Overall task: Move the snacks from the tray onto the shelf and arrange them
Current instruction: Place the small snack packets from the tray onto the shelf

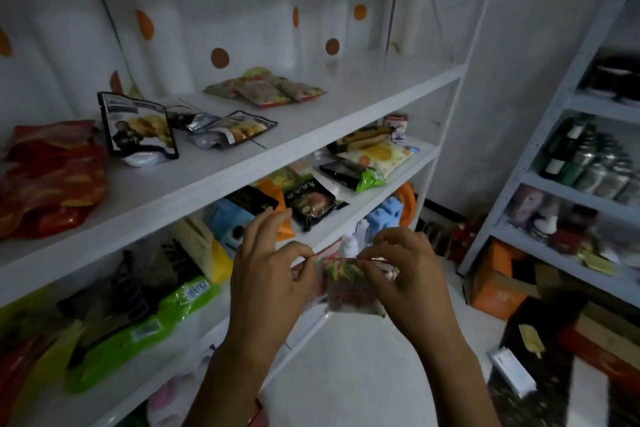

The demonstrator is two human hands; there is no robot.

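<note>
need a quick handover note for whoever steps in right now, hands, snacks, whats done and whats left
Left hand: pinches the top left edge of the small snack packet.
Right hand: pinches its top right edge.
Packet: held in the air in front of the white shelf unit, on no shelf yet.
Done: the top shelf holds red bags at the left, a standing black pouch, a flat black pouch and flat packets at the back.
Left: set this packet on a shelf and tidy the row. The tray is out of view, so what remains on it cannot be told.
</note>
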